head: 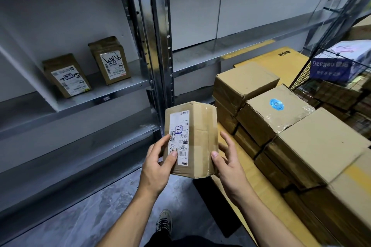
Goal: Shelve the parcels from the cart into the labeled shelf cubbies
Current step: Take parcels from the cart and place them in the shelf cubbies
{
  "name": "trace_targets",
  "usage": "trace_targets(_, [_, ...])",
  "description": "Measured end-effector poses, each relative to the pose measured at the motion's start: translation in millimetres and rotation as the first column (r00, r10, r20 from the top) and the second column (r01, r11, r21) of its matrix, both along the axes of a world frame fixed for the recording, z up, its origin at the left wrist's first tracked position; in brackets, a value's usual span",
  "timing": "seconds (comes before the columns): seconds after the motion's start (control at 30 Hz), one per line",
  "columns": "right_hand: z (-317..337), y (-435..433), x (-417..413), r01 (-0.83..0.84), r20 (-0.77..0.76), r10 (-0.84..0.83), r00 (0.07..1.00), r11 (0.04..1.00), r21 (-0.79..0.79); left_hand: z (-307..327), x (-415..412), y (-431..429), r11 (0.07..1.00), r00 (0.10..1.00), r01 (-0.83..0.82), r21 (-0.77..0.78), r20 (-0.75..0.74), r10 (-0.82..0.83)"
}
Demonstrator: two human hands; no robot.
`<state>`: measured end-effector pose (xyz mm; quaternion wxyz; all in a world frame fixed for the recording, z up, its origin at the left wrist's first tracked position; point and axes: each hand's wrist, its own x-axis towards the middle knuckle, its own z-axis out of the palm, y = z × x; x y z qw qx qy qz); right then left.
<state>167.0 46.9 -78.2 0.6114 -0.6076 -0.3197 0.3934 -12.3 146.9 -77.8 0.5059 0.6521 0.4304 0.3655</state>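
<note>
The galvanised shelving rack [160, 46] fills the left and centre, its boards mostly bare. To the right stands a stack of brown cartons [301, 136], taped shut, on what looks to be the cart. Behind them is a wire basket [301, 78] holding a blue Deeyeo pack [331, 68].

The small carton [198, 138] to be shelved is held upright in mid-air before the rack's post, between shelf and stack, touching neither. Two labelled parcels [67, 75] [110, 60] already lean on the middle board to the left.

The left hand [158, 164] clasps the carton's left edge, thumb flat on its face and fingers curled behind. The right hand [228, 158] clamps the opposite side, thumb at the near corner and fingers spread along the wall.

It is probably light and stiff, since fingertips alone carry it, though the tape bands may be slick. Bare cardboard on opposite walls is the best hold, leaving the shipping label [179, 136] readable – its marker scrawl likely names the cubby.
</note>
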Motion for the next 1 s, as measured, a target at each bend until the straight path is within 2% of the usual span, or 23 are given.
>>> trace_targets(0.07, [-1,-1,0,0.002,0.165,0.000,0.986,1.000,-0.016,4,-3,0,0.998,0.999,-0.011,0.070,-0.038,0.014])
trace_targets(0.17, [-2,0,-2,0.000,0.261,0.020,0.965,0.997,-0.076,7,-7,-2,0.990,0.995,-0.009,0.143,-0.092,0.022])
trace_targets(0.27, [3,3,-5,-0.020,0.255,0.047,0.966,0.994,-0.109,6,-13,-5,0.980,0.990,-0.027,0.196,-0.131,0.054])
trace_targets(0.43, [15,13,-25,-0.140,0.143,0.149,0.978,0.987,-0.073,10,-27,-9,0.959,0.974,-0.077,0.274,-0.185,0.131])
trace_targets(0.63, [14,34,-64,-0.224,0.208,0.240,0.948,0.970,-0.098,12,-64,-8,0.939,0.956,-0.162,0.303,-0.189,0.226])
trace_targets(0.87, [16,78,-145,-0.316,0.307,0.335,0.891,0.942,-0.110,13,-145,3,0.898,0.906,-0.307,0.316,-0.192,0.377])
trace_targets(1.0, [19,103,-215,-0.374,0.235,0.380,0.894,0.925,-0.073,18,-214,12,0.876,0.873,-0.360,0.321,-0.214,0.438])
